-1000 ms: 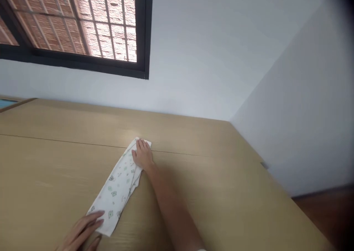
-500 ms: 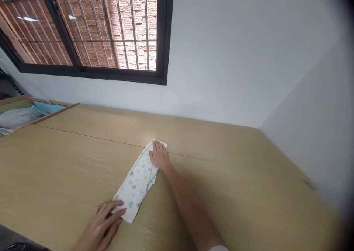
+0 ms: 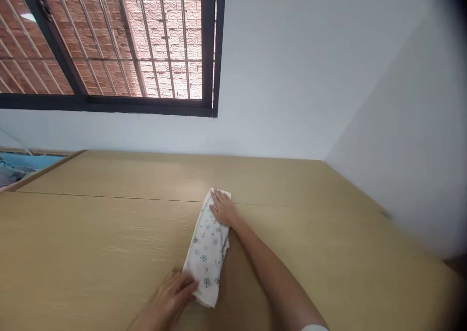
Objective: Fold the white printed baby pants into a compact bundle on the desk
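A folded white garment with small printed animal figures lies slantwise on the wooden board. Its layers show along the right edge, and its exact kind cannot be made out. At its far end, my right hand rests flat on top, fingers stretched out and a little apart. My left hand is at the near left corner, with its fingers curled over the cloth's edge; they are slightly blurred, and the thumb is partly hidden.
A broad wooden surface with a thin seam reaches to the white wall. A barred window is above it. At the far left, a raised wooden edge borders a space with blue cloth in it.
The view has turned, so the garment and both hands appear further right. My left fingers have drawn closer together at the garment's near corner. The right hand stays flat on the far end.
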### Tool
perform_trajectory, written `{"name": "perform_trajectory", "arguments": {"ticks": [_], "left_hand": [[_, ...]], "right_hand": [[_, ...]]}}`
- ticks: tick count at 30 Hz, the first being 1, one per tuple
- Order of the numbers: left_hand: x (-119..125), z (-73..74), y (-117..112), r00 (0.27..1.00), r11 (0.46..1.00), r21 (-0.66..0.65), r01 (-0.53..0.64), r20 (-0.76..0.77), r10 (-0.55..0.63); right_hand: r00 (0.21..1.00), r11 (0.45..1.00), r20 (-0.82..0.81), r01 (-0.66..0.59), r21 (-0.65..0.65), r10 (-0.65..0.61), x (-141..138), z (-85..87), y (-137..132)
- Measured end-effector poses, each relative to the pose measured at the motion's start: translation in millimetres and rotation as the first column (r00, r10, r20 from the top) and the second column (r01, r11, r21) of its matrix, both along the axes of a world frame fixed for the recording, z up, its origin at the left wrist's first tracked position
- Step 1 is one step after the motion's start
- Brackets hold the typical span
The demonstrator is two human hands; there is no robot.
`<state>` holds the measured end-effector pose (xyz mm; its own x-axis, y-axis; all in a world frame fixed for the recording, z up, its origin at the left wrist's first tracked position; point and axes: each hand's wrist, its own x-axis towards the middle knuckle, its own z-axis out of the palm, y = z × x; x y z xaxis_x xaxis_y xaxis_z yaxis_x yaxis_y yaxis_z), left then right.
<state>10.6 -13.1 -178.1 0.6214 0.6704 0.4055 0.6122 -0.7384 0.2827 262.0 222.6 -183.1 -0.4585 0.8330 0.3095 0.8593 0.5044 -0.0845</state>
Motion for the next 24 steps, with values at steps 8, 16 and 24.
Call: {"name": "perform_trajectory", "arguments": {"ticks": [8,16,24], "left_hand": [[-0.1,-17.3,10.3,0.994,0.977,0.19,0.1,-0.063,-0.09],[2.8,-25.6,9.1,0.986,0.912,0.394,0.119,-0.153,-0.063],[27.2,-26.1,16.5,0.985,0.989,0.141,0.034,-0.171,-0.01]], "right_hand": [[0.999,1.0,0.043,-0.003,-0.002,0.003,-4.7,19.6,-8.0],[0.995,1.0,-0.1,-0.022,0.01,0.023,-31.4,54.7,-115.0],[0.941,0.968,-0.336,-0.045,-0.245,-0.041,-14.5,46.1,-276.4]]}}
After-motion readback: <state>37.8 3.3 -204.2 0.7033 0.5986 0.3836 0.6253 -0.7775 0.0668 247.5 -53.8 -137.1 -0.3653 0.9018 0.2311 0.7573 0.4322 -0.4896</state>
